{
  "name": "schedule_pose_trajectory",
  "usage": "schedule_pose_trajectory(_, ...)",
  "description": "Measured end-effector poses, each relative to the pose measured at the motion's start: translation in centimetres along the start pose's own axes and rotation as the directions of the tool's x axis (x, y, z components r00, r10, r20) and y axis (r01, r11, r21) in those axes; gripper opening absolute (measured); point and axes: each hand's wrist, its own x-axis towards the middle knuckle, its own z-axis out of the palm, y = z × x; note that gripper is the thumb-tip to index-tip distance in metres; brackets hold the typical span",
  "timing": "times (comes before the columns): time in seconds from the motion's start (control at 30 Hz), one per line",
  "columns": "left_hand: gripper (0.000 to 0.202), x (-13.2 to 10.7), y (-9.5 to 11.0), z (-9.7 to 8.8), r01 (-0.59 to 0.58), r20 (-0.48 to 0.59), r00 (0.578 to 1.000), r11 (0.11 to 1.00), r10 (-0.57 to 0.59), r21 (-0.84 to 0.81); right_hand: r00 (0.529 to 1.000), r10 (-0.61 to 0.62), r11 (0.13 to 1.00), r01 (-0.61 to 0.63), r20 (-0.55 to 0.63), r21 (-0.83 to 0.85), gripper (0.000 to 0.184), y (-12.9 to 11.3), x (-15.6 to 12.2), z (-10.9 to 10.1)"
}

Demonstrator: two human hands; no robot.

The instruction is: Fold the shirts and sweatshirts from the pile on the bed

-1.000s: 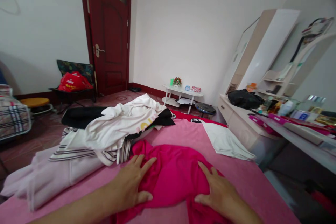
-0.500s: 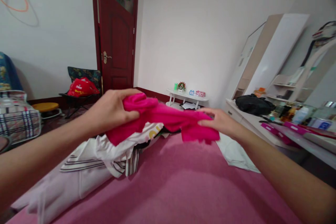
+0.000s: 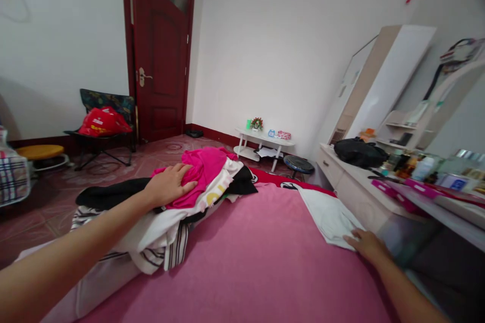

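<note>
Magenta fabric, probably a thin knit garment [image 3: 206,164], lies crumpled beneath the person's left hand [image 3: 168,184], on top of a clothes pile at the edge of the pink bed [image 3: 261,267]. That hand is laid over the near side of the bundle, thumb apart from the other fingers; whether any cloth is pinched cannot be told. The right hand [image 3: 367,245], well apart from the left, has its fingertips on the near corner of a flat, folded pale cloth [image 3: 328,214]; whether they grip it or merely touch it is also unclear.

Both pieces look light, soft and limp, with nothing fragile about them. The magenta one would likely slump if lifted from one point, so two spread holds at opposite edges should suit it. The pale cloth seems smoother and could slide out of its folds; a pinch through all layers at the corner under the right fingers should keep it together.

Just beyond the left fingers, a white garment [image 3: 157,227] shows yellow and pink lettering, partly covered and unreadable. Farther off, beyond that hand, a red plastic bag [image 3: 104,122] bears white and yellow characters, too blurred to read.
</note>
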Motion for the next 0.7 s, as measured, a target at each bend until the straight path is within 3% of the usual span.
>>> schedule_pose_trajectory(0.07, 0.064, 0.0, 0.2, -0.2, -0.025, -0.033, 0.999, 0.999, 0.026, 0.041, 0.987, -0.006, 0.997, 0.018, 0.158, -0.078, 0.010, -0.2, -0.9, -1.1)
schedule_pose_trajectory(0.13, 0.063, 0.0, 0.4, -0.1, -0.037, -0.050, 0.998, 0.997, 0.041, 0.074, 0.975, -0.028, 0.992, 0.053, 0.222, -0.111, 0.013, -2.4, -1.6, -2.1)
schedule_pose_trajectory(0.23, 0.062, -0.3, 0.7, 0.1, -0.035, -0.096, 0.994, 0.995, 0.044, 0.090, 0.970, -0.097, 0.990, 0.118, 0.221, -0.083, 0.020, -7.6, -3.7, -3.1)
schedule_pose_trajectory(0.33, 0.060, -1.3, 1.8, -0.6, -0.026, -0.278, 0.959, 0.997, 0.046, 0.073, 0.929, -0.283, 0.958, 0.285, 0.240, 0.029, 0.020, -13.2, -9.9, -4.4)
schedule_pose_trajectory(0.37, 0.058, -1.9, 2.5, -1.0, -0.045, -0.345, 0.936, 0.997, 0.065, 0.067, 0.882, -0.384, 0.923, 0.369, 0.274, 0.107, 0.017, -14.8, -12.8, -5.2)
schedule_pose_trajectory(0.4, 0.054, -2.7, 3.5, -1.4, -0.080, -0.397, 0.913, 0.995, 0.098, 0.061, 0.770, -0.557, 0.828, 0.486, 0.312, 0.281, 0.016, -16.2, -15.7, -6.1)
schedule_pose_trajectory(0.43, 0.049, -3.7, 4.6, -1.7, -0.139, -0.417, 0.897, 0.989, 0.148, 0.053, 0.621, -0.706, 0.699, 0.534, 0.342, 0.475, 0.015, -17.3, -18.5, -7.0)
schedule_pose_trajectory(0.47, 0.044, -4.8, 5.8, -1.9, -0.220, -0.395, 0.893, 0.975, 0.217, 0.036, 0.474, -0.800, 0.589, 0.502, 0.369, 0.633, 0.017, -18.1, -20.9, -7.8)
schedule_pose_trajectory(0.5, 0.040, -6.1, 7.2, -1.8, -0.308, -0.334, 0.897, 0.951, 0.290, 0.001, 0.391, -0.833, 0.543, 0.439, 0.392, 0.716, 0.024, -18.5, -22.6, -8.2)
schedule_pose_trajectory(0.53, 0.037, -7.5, 8.5, -1.6, -0.378, -0.245, 0.903, 0.924, 0.354, -0.055, 0.372, -0.844, 0.519, 0.386, 0.387, 0.763, 0.028, -18.6, -23.5, -8.3)
schedule_pose_trajectory(0.57, 0.035, -8.9, 9.8, -1.2, -0.415, -0.140, 0.907, 0.901, 0.397, -0.130, 0.421, -0.829, 0.524, 0.359, 0.367, 0.773, 0.030, -18.5, -23.7, -7.9)
schedule_pose_trajectory(0.67, 0.037, -12.9, 12.4, 0.4, -0.346, 0.138, 0.900, 0.870, 0.414, -0.352, 0.702, -0.685, 0.608, 0.401, 0.198, 0.685, 0.036, -17.0, -21.5, -4.3)
schedule_pose_trajectory(0.7, 0.039, -13.9, 12.8, 0.8, -0.295, 0.194, 0.898, 0.868, 0.395, -0.399, 0.742, -0.651, 0.642, 0.424, 0.162, 0.639, 0.043, -16.5, -20.4, -2.9)
